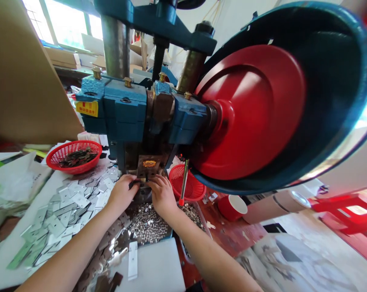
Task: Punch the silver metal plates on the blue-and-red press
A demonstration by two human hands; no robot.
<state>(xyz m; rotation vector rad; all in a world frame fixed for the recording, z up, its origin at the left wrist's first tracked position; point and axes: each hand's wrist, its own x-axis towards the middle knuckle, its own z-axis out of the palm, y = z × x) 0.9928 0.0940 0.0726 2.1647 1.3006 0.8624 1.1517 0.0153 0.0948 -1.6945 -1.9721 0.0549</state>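
My left hand [124,191] and my right hand [163,194] meet at the die under the ram of a blue punch press [125,109]. The fingers of both are bent and closed at the die opening, from either side. What they pinch is too small and too hidden to make out; a dark bit shows by my left fingertips. Flat metal strips [71,207] lie in a loose heap left of my left arm. Just below my hands is a pile of small shiny metal pieces [148,223]. One pale strip [133,259] rests on a white block [154,267].
The press's large red flywheel [256,109] and blue guard fill the upper right. A red basket [86,165] with dark metal pieces stands left; another red basket [177,178] sits behind my right hand. A red-tipped lever [184,182] hangs close to my right wrist. A red cup-shaped roll [233,207] lies right.
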